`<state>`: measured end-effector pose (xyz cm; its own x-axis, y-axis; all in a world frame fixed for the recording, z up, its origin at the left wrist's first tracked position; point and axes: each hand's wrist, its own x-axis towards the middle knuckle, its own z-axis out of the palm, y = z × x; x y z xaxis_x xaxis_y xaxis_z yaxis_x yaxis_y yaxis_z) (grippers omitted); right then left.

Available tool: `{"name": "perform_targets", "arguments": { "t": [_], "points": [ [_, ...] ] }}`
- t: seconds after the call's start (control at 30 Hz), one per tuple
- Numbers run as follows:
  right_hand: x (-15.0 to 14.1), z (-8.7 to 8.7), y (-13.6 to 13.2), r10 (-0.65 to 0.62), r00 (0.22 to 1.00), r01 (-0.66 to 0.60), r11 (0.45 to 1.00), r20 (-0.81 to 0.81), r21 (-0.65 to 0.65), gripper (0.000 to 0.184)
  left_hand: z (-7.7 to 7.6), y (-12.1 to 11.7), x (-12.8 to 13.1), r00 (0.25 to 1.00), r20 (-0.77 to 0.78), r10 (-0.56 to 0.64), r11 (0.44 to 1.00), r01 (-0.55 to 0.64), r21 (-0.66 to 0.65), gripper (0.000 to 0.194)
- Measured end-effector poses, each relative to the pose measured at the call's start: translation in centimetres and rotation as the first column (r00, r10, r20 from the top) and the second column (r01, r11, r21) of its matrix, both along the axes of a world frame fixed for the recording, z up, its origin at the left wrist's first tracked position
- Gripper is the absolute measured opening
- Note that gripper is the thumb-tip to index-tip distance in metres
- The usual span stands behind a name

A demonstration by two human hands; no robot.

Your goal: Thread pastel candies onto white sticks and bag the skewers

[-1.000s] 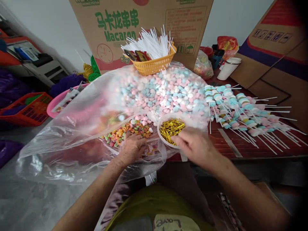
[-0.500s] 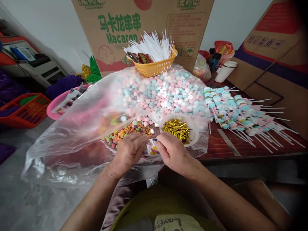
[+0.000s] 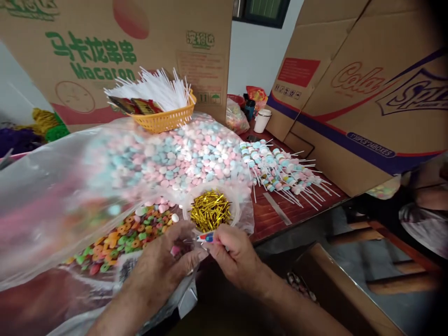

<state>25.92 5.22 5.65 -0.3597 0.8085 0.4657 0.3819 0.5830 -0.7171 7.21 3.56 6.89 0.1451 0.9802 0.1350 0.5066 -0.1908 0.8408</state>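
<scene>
Both of my hands are at the table's near edge, just in front of a clear bowl (image 3: 236,217) of gold twist ties (image 3: 210,210). Between the thumb and fingers of my right hand (image 3: 238,256) is the edge of a small printed plastic bag (image 3: 205,237), showing white, blue and red. My left hand (image 3: 161,261) has its thumb and fingers curled around the bag's clear part, where a bit of pink shows; the fingers hide most of it. Beyond my left hand lie ring-shaped gummies (image 3: 129,238) in several colours.
Pastel marshmallows (image 3: 175,158) are heaped on a clear plastic sheet (image 3: 45,177). Behind them is a yellow basket (image 3: 164,120) of white sticks (image 3: 157,91). Marshmallow skewers (image 3: 280,168) lie to the right, near a white cup (image 3: 262,121). Large cartons (image 3: 206,65) stand behind. A person (image 3: 425,224) is at far right.
The view has swung right, so the table's things sit further left and another carton shows. My hands have drawn slightly apart, and the small bag shows between them.
</scene>
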Motion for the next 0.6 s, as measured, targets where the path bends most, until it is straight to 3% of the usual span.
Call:
{"name": "perform_targets", "arguments": {
  "t": [0.1, 0.27, 0.37, 0.43, 0.47, 0.5, 0.57, 0.6],
  "points": [
    [0.8, -0.6, 0.5, -0.055, 0.997, 0.054, 0.998, -0.046, -0.022, 0.035, -1.3, 0.3, 2.1, 0.957, 0.284, -0.053, 0.973, 0.113, -0.201, 0.029],
    [1.8, -1.2, 2.0, -0.023, 0.998, 0.019, 0.998, -0.06, -0.06, 0.04, -1.7, 2.0, 2.6, 0.944, 0.31, -0.111, 0.962, 0.18, -0.205, 0.025],
    [2.8, -0.2, 4.6, -0.011, 0.999, 0.002, 0.986, -0.051, -0.165, 0.043, -1.3, 3.2, 1.7, 0.971, 0.163, -0.177, 0.982, 0.184, -0.029, 0.023],
    [4.4, 1.7, 8.1, -0.182, 0.983, 0.185, 0.971, 0.028, -0.149, 0.043, -1.4, 3.8, 0.7, 0.989, 0.002, -0.146, 0.971, 0.143, 0.191, 0.019],
    [5.4, 2.9, 10.3, -0.336, 0.937, 0.343, 0.937, 0.1, -0.063, 0.042, -1.6, 4.0, 0.1, 0.993, -0.071, -0.097, 0.946, 0.114, 0.304, 0.015],
    [6.4, 4.3, 12.8, -0.493, 0.845, 0.484, 0.87, 0.207, 0.097, 0.038, -1.8, 4.1, -0.4, 0.99, -0.132, -0.044, 0.911, 0.094, 0.401, 0.012],
    [8.4, 6.8, 17.7, -0.705, 0.522, 0.619, 0.7, 0.48, 0.356, 0.029, -2.5, 4.2, -1.4, 0.974, -0.219, 0.061, 0.857, 0.062, 0.512, 0.017],
    [9.1, 7.7, 19.9, -0.699, 0.353, 0.638, 0.666, 0.622, 0.387, 0.027, -2.8, 4.1, -1.7, 0.966, -0.235, 0.105, 0.847, 0.037, 0.531, 0.02]
  ]
}}
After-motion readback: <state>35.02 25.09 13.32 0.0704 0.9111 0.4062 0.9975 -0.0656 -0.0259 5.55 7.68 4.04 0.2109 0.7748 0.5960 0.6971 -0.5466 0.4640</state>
